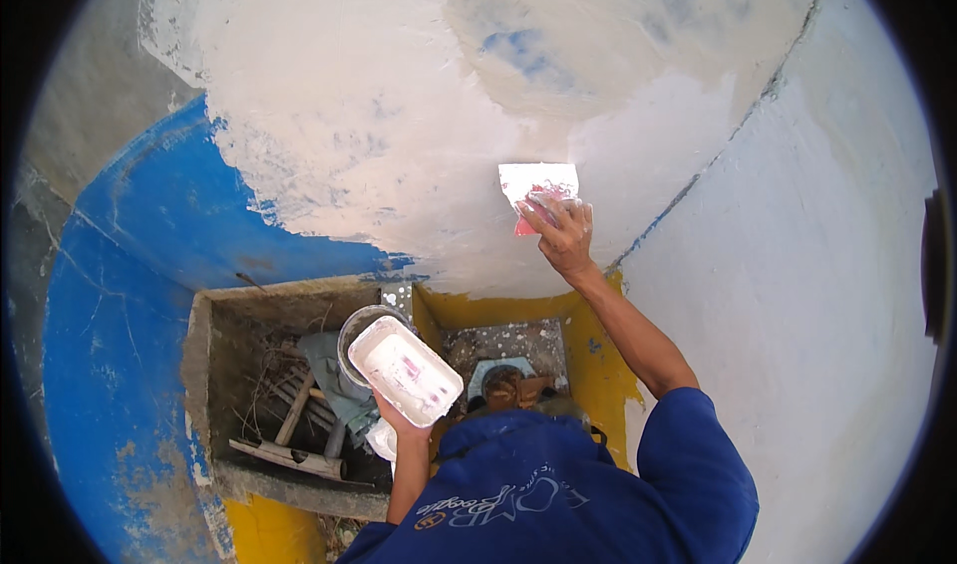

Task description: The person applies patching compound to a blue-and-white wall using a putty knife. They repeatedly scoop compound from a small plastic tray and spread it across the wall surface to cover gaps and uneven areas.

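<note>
My right hand (566, 243) is closed around the reddish-pink handle part of a putty knife (538, 177). Its wide blade, smeared with white, lies against the wall (618, 145), which carries a pale putty-like coat. Lower down, my left hand (401, 420) grips a white rectangular tub (439, 401) from beneath, its fingers largely hidden by the tub. White paste and pink stains show inside the tub. Behind the tub, a round bucket (361, 323) is partly covered.
A concrete trough (199, 350) at lower left holds sticks (294, 410), bamboo pieces and a grey-green cloth (321, 353). Yellow-painted low walls (598, 365) border a speckled recess. Blue paint (189, 205) covers the wall at left. A crack (698, 170) runs along the right-hand corner.
</note>
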Action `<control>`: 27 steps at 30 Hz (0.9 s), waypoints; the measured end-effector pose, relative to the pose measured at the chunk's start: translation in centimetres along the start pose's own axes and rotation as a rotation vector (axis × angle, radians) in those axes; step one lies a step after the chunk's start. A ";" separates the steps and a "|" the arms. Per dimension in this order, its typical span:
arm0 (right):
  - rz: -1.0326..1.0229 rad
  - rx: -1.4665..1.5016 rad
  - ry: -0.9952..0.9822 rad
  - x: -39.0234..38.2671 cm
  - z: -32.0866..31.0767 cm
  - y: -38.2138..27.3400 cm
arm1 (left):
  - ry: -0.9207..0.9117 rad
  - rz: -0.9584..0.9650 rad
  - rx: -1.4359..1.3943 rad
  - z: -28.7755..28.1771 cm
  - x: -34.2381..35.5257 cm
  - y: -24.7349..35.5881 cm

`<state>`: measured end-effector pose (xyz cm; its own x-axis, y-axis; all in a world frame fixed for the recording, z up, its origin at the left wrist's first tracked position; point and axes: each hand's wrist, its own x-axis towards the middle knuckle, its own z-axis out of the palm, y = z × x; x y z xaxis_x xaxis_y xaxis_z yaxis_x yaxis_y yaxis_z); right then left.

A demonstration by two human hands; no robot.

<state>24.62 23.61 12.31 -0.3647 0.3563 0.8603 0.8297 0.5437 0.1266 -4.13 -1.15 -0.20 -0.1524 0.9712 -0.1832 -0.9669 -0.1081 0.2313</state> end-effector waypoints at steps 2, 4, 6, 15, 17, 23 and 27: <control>0.016 0.024 0.064 2.7 -1.0 0.2 | 0.065 -0.001 -0.034 0.4 -0.1 0.0; 0.035 0.050 0.125 5.2 -1.7 0.5 | 0.044 -0.008 -0.018 0.2 0.0 0.0; 0.009 -0.007 0.228 6.8 -1.7 0.5 | 0.020 -0.003 0.002 -0.1 0.3 0.1; 0.195 0.209 -0.193 -7.5 2.3 -3.0 | 0.022 -0.002 0.009 -0.5 -0.2 0.2; 0.309 0.331 -0.178 -9.6 1.9 -4.8 | 0.069 -0.002 -0.017 -0.8 -0.4 0.2; 1.967 1.410 0.518 -10.8 2.4 -6.6 | 0.136 0.027 -0.015 -1.3 -0.3 0.4; 1.937 1.536 0.388 -6.1 0.4 -8.0 | 0.130 0.013 -0.008 -0.8 -0.3 0.5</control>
<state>20.07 17.36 5.85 0.2473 0.8812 -0.4029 -0.7702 -0.0736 -0.6336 -4.77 -1.67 -0.80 -0.1901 0.9340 -0.3024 -0.9660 -0.1231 0.2272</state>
